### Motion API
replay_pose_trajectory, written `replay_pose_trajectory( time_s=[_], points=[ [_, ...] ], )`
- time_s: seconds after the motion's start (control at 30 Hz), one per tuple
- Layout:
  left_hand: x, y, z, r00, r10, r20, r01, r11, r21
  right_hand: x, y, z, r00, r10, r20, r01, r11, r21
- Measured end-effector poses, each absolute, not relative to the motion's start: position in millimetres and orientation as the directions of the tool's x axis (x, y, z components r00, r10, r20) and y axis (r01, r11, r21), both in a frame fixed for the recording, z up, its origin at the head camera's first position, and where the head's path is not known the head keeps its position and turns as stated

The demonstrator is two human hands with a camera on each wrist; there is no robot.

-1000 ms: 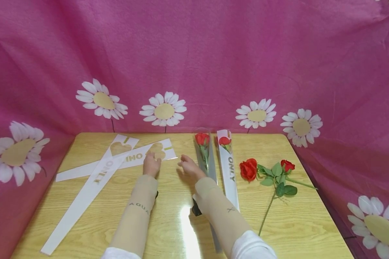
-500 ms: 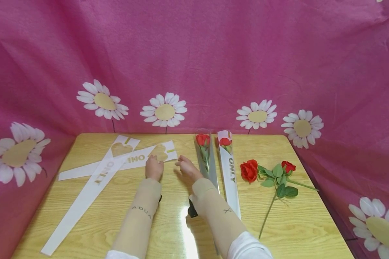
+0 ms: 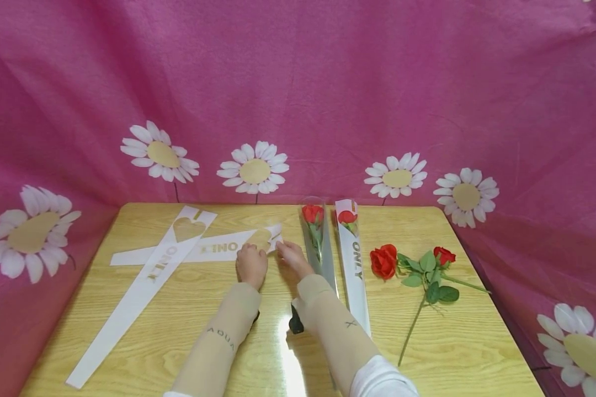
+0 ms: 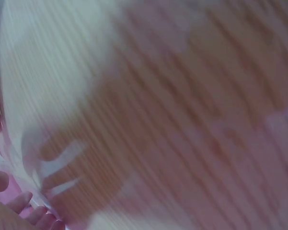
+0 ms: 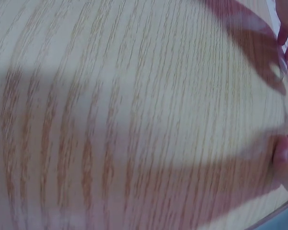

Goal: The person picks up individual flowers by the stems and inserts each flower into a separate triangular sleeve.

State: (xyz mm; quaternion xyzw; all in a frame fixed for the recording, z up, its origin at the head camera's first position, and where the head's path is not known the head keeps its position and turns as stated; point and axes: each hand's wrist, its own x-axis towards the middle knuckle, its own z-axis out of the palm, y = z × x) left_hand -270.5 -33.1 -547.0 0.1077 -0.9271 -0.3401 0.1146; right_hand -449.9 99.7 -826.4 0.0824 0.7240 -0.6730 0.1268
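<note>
White, gold-printed flower sleeve (image 3: 208, 248) lies toward the far left of a wood-grain surface (image 3: 397, 226), its wide heart end at a person's two hands. Curled fingers of the left hand (image 3: 252, 266) seem to pinch the near edge beside the heart; the right hand (image 3: 294, 258) pinches the end corner between thumb and fingertips. The step in hand is probably getting hold of the sleeve's mouth; next would call for gently parting its layers. A second white sleeve (image 3: 140, 292) crosses over the narrow part, reading "ONLY" in gold; lettering on the held sleeve looks inverted, likely the same word. To the right are a rose in a grey-backed clear sleeve (image 3: 326, 267), another in a white "ONLY" sleeve (image 3: 356, 292), and two loose red roses (image 3: 383, 262). Beige arm covers (image 3: 208, 353) read "AQUA" on the left, "X" on the right.
</note>
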Motion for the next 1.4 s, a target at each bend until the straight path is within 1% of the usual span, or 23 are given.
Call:
replay_pose_trajectory(
  time_s=[0.07, 0.1, 0.17, 0.23, 0.3, 0.37, 0.4, 0.47, 0.53, 0.6, 0.67, 0.77, 0.83, 1.0, 1.13, 1.23, 1.33, 1.4],
  points=[
    [-269.1, -28.1, -546.2, -0.955, -0.269, 0.128, -0.117, 0.735, 0.668, -462.7, 104.9, -850.4, -0.963, 0.019, -0.269, 0.27, 0.087, -0.959],
    [-268.5, -25.8, -545.7, -0.958, -0.262, 0.118, -0.117, 0.73, 0.673, -462.6, 105.5, -851.1, -0.969, 0.059, -0.24, 0.245, 0.109, -0.963],
    [-268.3, -21.7, -545.9, -0.963, -0.248, 0.104, -0.112, 0.721, 0.684, -452.7, 104.0, -832.8, -0.974, 0.138, -0.181, 0.201, 0.15, -0.968],
    [-269.8, -17.7, -545.3, -0.968, -0.232, 0.094, -0.094, 0.685, 0.722, -434.0, 99.4, -797.8, -0.973, 0.199, -0.117, 0.157, 0.199, -0.967],
    [-271.5, -14.1, -543.8, -0.976, -0.206, 0.077, -0.07, 0.623, 0.779, -410.7, 95.5, -755.3, -0.977, 0.205, -0.05, 0.105, 0.268, -0.958],
    [-273.1, -11.1, -540.3, -0.983, -0.171, 0.07, -0.037, 0.555, 0.831, -388.8, 94.2, -715.4, -0.983, 0.182, 0.029, 0.035, 0.343, -0.939],
    [-273.6, -9.8, -537.6, -0.985, -0.158, 0.069, -0.023, 0.519, 0.854, -380.2, 93.4, -700.1, -0.979, 0.179, 0.102, -0.023, 0.398, -0.917],
    [-273.2, -7.9, -532.3, -0.988, -0.14, 0.059, -0.013, 0.464, 0.886, -364.5, 93.9, -672.0, -0.964, 0.156, 0.216, -0.114, 0.491, -0.864],
    [-272.5, -7.0, -527.1, -0.988, -0.137, 0.067, 0.002, 0.43, 0.903, -350.2, 93.9, -648.7, -0.921, 0.149, 0.359, -0.215, 0.574, -0.79],
    [-272.0, -6.5, -522.6, -0.987, -0.145, 0.071, 0.008, 0.396, 0.918, -331.1, 94.4, -617.3, -0.903, 0.119, 0.413, -0.262, 0.609, -0.749],
    [-271.7, -6.1, -518.2, -0.988, -0.141, 0.069, 0.015, 0.355, 0.935, -306.4, 95.2, -579.1, -0.913, 0.071, 0.401, -0.284, 0.595, -0.752],
    [-270.8, -4.5, -511.4, -0.992, -0.11, 0.057, 0.02, 0.314, 0.949, -275.7, 95.2, -531.8, -0.94, 0.013, 0.341, -0.268, 0.592, -0.76],
    [-268.8, -2.7, -506.5, -0.996, -0.086, 0.038, 0.011, 0.294, 0.956, -263.3, 94.6, -515.9, -0.938, -0.008, 0.345, -0.275, 0.621, -0.734],
    [-262.7, -0.4, -498.7, -0.996, -0.089, 0.026, -0.001, 0.296, 0.955, -247.1, 96.7, -506.9, -0.921, -0.073, 0.382, -0.32, 0.699, -0.64],
    [-257.6, -1.3, -495.9, -0.994, -0.104, 0.015, -0.015, 0.281, 0.96, -238.0, 100.0, -508.4, -0.901, -0.101, 0.421, -0.371, 0.681, -0.631],
    [-254.0, -2.6, -493.8, -0.995, -0.094, -0.027, -0.05, 0.25, 0.967, -232.7, 103.8, -507.0, -0.924, -0.097, 0.369, -0.35, 0.598, -0.721],
    [-249.5, -5.2, -491.8, -0.995, -0.075, -0.072, -0.087, 0.226, 0.97, -227.1, 107.5, -499.9, -0.968, -0.09, 0.234, -0.247, 0.505, -0.827],
    [-246.0, -6.6, -490.3, -0.992, -0.073, -0.105, -0.118, 0.222, 0.968, -223.4, 109.5, -495.2, -0.984, -0.091, 0.152, -0.177, 0.457, -0.872]
  ],
)
